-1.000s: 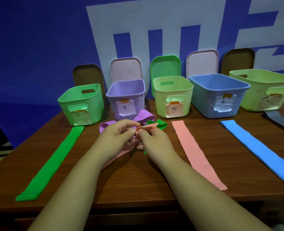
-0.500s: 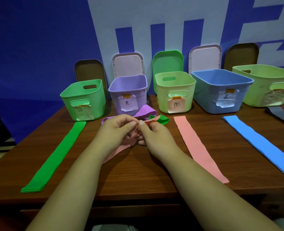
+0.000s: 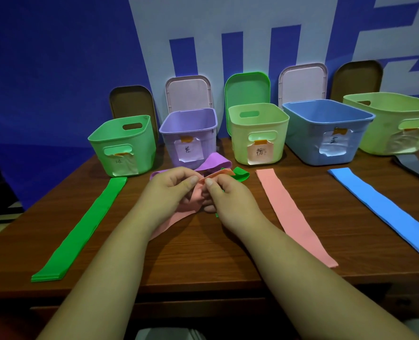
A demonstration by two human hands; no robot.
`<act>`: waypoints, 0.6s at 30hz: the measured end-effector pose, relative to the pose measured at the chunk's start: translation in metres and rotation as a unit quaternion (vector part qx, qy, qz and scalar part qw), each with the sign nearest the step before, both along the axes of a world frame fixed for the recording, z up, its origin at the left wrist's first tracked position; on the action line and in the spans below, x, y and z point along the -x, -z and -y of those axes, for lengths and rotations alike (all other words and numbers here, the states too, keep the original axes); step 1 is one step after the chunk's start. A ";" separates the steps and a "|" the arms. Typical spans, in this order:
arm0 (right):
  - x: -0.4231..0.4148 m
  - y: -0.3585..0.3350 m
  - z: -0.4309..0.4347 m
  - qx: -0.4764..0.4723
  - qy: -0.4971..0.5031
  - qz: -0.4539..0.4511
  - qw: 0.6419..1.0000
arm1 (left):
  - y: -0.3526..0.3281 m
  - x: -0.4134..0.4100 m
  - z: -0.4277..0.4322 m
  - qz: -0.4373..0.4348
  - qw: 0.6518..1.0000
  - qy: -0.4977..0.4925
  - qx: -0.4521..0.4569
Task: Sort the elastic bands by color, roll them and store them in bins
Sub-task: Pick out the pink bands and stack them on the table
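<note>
My left hand [image 3: 169, 192] and my right hand [image 3: 228, 197] meet at the table's middle and both pinch the end of a pink band [image 3: 179, 217], whose tail runs down-left under my left wrist. Behind the hands lie a purple band [image 3: 214, 161] and a crumpled green band [image 3: 241, 173]. Flat on the table are a green band [image 3: 80, 231], a second pink band [image 3: 292, 214], a blue band [image 3: 385, 212] and a dark grey band [image 3: 414, 168]. Labelled bins stand in a row: green bin [image 3: 122, 143], purple bin [image 3: 188, 133], pale green bin [image 3: 257, 128], blue bin [image 3: 326, 128], large pale green bin [image 3: 395, 121].
Several lids lean on the blue wall behind the bins, among them a brown lid [image 3: 131, 101] and a green lid [image 3: 247, 89]. The brown wooden table [image 3: 203, 261] ends at its front edge just under my forearms.
The camera view has shifted slightly. My fingers have worked the pink band's end a little higher between both thumbs; the hands stay in the same spot.
</note>
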State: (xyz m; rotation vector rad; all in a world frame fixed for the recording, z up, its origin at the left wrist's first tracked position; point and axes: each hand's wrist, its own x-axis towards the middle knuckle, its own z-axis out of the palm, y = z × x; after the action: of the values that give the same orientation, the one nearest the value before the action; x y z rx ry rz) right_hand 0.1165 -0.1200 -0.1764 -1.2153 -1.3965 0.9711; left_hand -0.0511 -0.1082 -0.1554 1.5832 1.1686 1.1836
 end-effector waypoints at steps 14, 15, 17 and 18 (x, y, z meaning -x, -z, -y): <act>-0.001 -0.002 0.002 0.003 -0.003 0.014 1.000 | -0.003 0.000 0.004 -0.020 1.000 0.000 -0.009; -0.001 -0.002 0.002 0.003 -0.001 0.014 1.000 | -0.004 0.000 0.005 -0.021 1.000 0.002 -0.010; 0.000 -0.003 0.003 0.002 0.005 0.015 1.000 | -0.006 -0.001 0.008 -0.021 1.000 0.007 -0.015; -0.001 -0.004 0.004 0.003 0.009 0.016 1.000 | -0.007 -0.002 0.010 -0.028 0.999 0.010 -0.022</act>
State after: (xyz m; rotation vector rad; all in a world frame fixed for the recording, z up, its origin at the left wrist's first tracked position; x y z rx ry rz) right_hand 0.1173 -0.1242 -0.1721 -1.2509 -1.4057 0.9481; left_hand -0.0492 -0.1180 -0.1488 1.6670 1.1673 1.1668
